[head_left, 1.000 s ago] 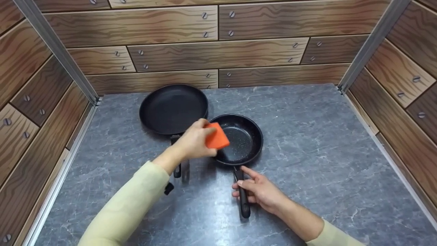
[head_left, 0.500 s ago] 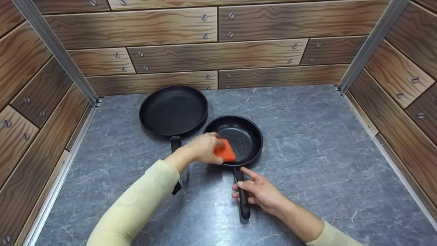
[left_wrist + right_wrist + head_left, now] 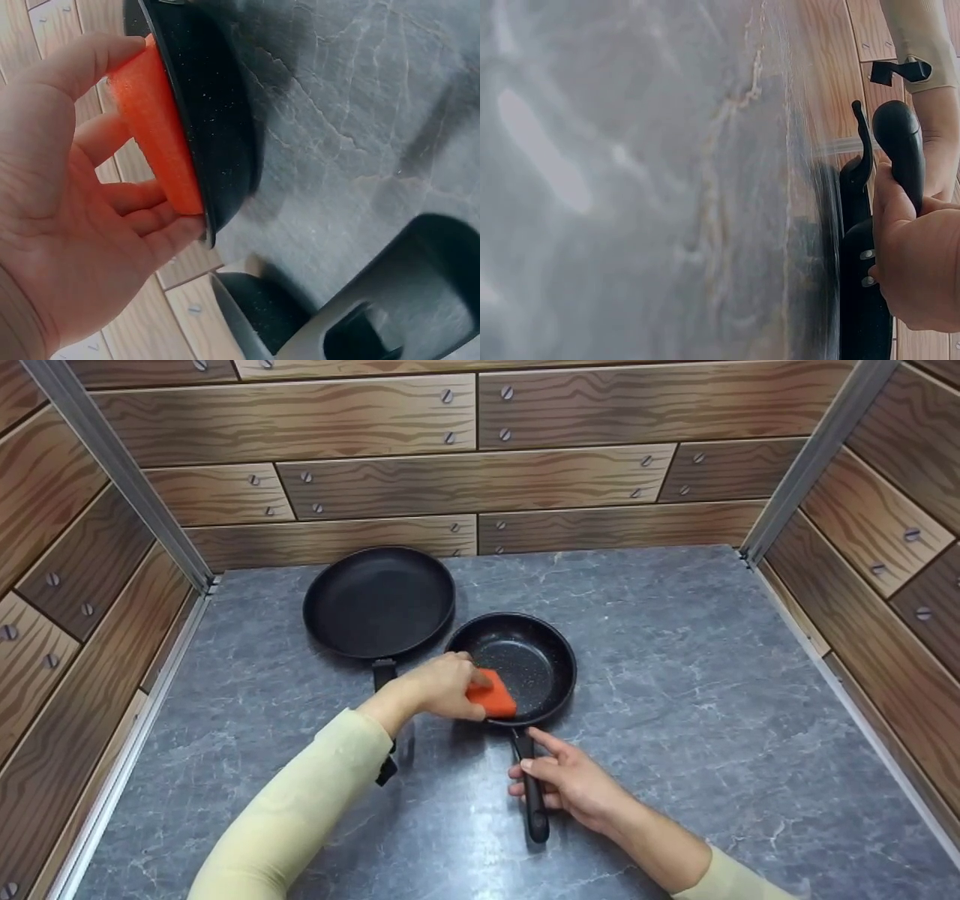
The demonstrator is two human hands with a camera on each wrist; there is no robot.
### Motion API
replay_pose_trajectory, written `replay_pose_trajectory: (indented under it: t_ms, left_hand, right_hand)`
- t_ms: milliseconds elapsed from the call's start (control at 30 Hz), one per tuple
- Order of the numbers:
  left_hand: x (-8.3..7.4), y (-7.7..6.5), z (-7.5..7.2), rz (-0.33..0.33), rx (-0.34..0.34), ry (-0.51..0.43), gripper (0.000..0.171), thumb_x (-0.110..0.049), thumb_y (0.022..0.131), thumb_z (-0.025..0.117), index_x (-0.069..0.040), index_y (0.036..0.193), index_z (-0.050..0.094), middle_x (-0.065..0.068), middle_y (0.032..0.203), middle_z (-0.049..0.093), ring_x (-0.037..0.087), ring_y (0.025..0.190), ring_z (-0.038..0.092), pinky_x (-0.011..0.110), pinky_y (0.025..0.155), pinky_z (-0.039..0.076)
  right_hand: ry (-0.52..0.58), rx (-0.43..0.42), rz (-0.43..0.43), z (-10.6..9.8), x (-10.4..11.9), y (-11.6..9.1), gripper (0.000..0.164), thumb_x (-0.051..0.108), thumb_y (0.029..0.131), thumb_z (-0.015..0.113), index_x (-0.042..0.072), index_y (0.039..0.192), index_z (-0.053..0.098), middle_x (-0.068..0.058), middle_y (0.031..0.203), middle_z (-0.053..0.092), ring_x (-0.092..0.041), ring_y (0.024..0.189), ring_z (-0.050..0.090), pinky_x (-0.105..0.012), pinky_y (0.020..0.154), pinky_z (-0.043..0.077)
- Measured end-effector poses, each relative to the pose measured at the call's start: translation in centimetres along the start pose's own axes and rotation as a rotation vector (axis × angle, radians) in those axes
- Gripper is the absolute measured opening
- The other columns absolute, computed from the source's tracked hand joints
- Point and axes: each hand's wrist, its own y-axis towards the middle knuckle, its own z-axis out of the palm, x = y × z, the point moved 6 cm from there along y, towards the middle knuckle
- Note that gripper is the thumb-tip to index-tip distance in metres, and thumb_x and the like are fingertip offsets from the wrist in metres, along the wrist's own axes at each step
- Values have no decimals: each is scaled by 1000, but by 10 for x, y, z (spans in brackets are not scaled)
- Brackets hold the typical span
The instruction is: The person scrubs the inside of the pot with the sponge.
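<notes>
My left hand [image 3: 444,686] grips an orange sponge [image 3: 495,696] inside the near left part of a small speckled black frying pan [image 3: 536,675]. In the left wrist view, thumb and fingers hold the sponge [image 3: 159,124] by its edges, right at the pan's rim [image 3: 184,112]. My right hand [image 3: 581,784] holds the small pan's black handle [image 3: 535,802], thumb on top and index finger stretched toward the pan. The right wrist view shows that hand [image 3: 919,259] around the handle [image 3: 900,135], which points toward the camera.
A larger black frying pan [image 3: 379,604] stands at the back left, its handle [image 3: 385,673] partly hidden behind the left forearm. Grey marbled tabletop [image 3: 675,660] surrounds both pans. Wood-patterned walls [image 3: 375,420] close off the back and sides.
The left hand has brought the sponge from the pan's left side down to its near rim and into the pan; over the last half second it barely moves. The right hand stays on the handle.
</notes>
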Motion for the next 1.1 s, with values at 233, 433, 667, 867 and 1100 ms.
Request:
replay_pose_trajectory:
  t_ms: [233, 433, 667, 867, 1100]
  left_hand:
    - [0, 1, 2, 18, 5, -127, 50, -34, 89, 79, -14, 135, 75, 11, 130, 70, 26, 117, 62, 40, 104, 48]
    - [-4, 6, 6, 55, 21, -202, 48, -34, 91, 79, -15, 134, 76, 9, 131, 72, 24, 120, 63, 39, 105, 49]
    - [-7, 10, 11, 74, 44, -237, 46, -33, 93, 78, -13, 135, 76, 7, 133, 72, 23, 127, 62, 38, 109, 47]
    - [-9, 13, 12, 73, 57, -262, 46, -32, 93, 78, -13, 135, 75, 4, 135, 72, 22, 132, 61, 37, 111, 46]
    - [-7, 14, 13, 62, 44, -284, 45, -31, 93, 77, -14, 134, 76, 6, 136, 71, 23, 131, 60, 38, 112, 45]
  right_hand:
    - [-2, -2, 11, 0, 2, 0, 89, 12, 105, 62, 1, 169, 1, -19, 117, 71, -23, 97, 76, -41, 89, 61]
    - [-8, 3, 13, 0, 2, 1, 88, 12, 106, 61, 2, 169, 1, -18, 113, 71, -22, 95, 76, -42, 89, 62]
    - [-12, 10, 16, 2, 0, 1, 86, 13, 107, 60, 3, 169, 1, -16, 109, 71, -21, 93, 75, -42, 88, 62]
    - [-8, -5, 32, 1, 1, 0, 85, 14, 107, 59, 4, 170, 3, -13, 107, 70, -21, 91, 76, -39, 84, 63]
    - [0, -8, 40, 1, 1, 1, 85, 14, 107, 59, 4, 170, 3, -14, 106, 70, -21, 90, 76, -39, 83, 63]
